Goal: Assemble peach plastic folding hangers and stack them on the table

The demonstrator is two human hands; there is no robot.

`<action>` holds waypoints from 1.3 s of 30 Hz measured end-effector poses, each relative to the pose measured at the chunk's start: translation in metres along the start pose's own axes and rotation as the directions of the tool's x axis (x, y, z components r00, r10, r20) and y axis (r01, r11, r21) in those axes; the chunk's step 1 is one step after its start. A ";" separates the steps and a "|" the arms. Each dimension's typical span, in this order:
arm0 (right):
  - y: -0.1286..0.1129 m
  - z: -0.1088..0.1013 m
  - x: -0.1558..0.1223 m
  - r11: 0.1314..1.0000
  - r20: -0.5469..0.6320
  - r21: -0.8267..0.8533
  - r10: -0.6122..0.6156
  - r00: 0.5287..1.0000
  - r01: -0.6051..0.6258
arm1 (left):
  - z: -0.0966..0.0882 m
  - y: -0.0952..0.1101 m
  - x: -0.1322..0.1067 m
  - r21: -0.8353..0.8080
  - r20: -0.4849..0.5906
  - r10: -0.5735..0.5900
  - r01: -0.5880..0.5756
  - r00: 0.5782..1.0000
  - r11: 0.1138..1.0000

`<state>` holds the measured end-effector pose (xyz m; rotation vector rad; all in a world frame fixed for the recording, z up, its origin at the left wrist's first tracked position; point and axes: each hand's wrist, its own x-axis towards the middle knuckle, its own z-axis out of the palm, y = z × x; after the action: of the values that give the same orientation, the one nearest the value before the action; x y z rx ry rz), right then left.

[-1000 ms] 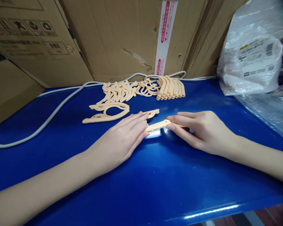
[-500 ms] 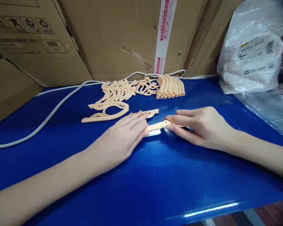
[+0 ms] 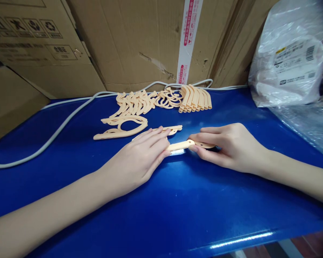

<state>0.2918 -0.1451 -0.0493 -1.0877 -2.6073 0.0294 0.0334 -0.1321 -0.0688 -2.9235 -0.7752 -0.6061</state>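
My left hand [image 3: 148,154] is closed around a cream plastic hanger arm [image 3: 181,145], whose free end with a small hole points right. At that end the fingers of my right hand [image 3: 223,145] pinch a second cream hanger piece [image 3: 204,144], mostly covered by the fingers. The two pieces meet between my hands, just above the blue table [image 3: 161,215]. Past my left fingers lies another cream hanger [image 3: 174,129], partly hidden by them. A folded hanger with a looped middle [image 3: 123,130] rests farther left.
Behind them sit rows of curved arms [image 3: 134,103], a heap of hooks [image 3: 168,98] and stacked hollow arms [image 3: 195,98]. A white cable [image 3: 61,127] runs along the back and left. Cardboard boxes [image 3: 140,39] wall the back; a plastic-wrapped package [image 3: 288,68] stands at right.
My right fingers have shifted slightly, so more of the piece they pinch shows. The left hand keeps its hold, and the other parts lie as before.
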 end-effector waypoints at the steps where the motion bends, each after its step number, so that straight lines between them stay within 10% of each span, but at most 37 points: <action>1: 0.000 0.001 0.000 1.000 -0.007 0.004 -0.001 1.000 0.001 | 0.000 0.000 0.000 -0.001 -0.001 0.002 -0.002 1.000 1.000; 13: -0.003 0.005 -0.002 0.996 -0.063 -0.056 -0.078 0.995 0.074 | -0.001 -0.001 -0.001 -0.087 0.021 -0.003 0.005 1.000 0.996; 24: -0.015 0.004 -0.008 0.911 -0.118 0.071 -0.397 0.910 0.406 | -0.007 -0.001 -0.003 -0.389 0.084 -0.217 0.233 0.973 0.892; 39: -0.011 -0.002 -0.001 0.914 -0.065 0.022 -0.404 0.912 0.406 | -0.008 -0.005 0.000 -0.387 0.000 -0.269 0.248 0.963 0.888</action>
<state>0.2849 -0.1537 -0.0461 -0.5074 -2.7119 -0.0506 0.0283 -0.1292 -0.0613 -3.1515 -1.1765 -0.9558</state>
